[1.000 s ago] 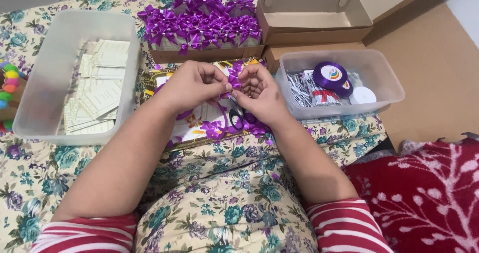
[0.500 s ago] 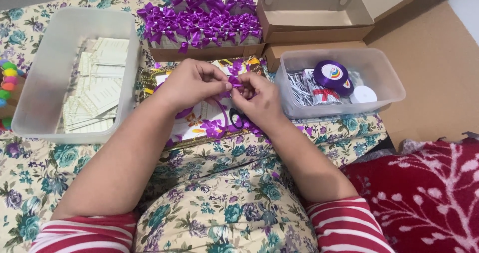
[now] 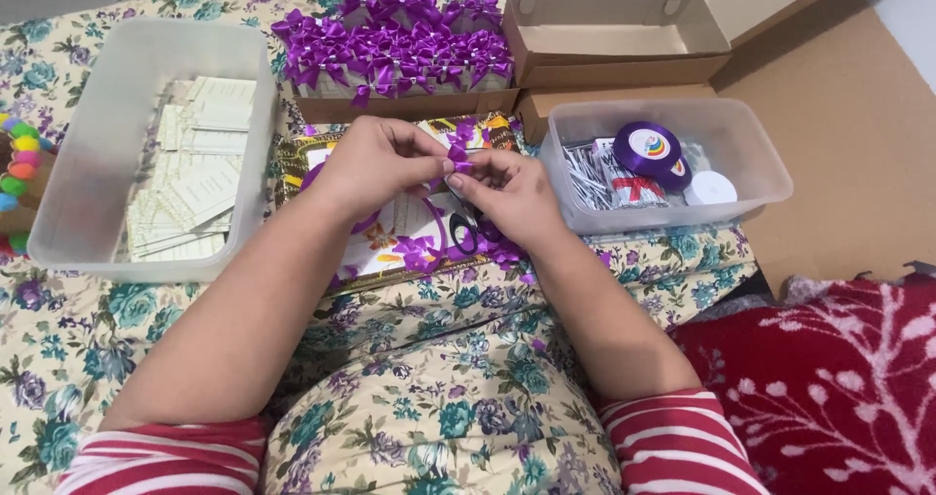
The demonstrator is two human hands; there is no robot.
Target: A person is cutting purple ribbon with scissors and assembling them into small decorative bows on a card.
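- Left hand [image 3: 375, 163]: fingertips pinched closed on a small purple ribbon bow [image 3: 458, 154], held above a patterned tray [image 3: 292, 154].
- Right hand [image 3: 512, 195]: thumb and forefinger closed on the same bow from the other side; hands nearly touching.
- Beyond: cardboard box of finished purple bows [image 3: 400, 46].
- Right: clear tub [image 3: 760, 154] holding a purple ribbon spool [image 3: 648, 149].
- Left: clear bin [image 3: 97, 115] of cream cards [image 3: 195, 173].
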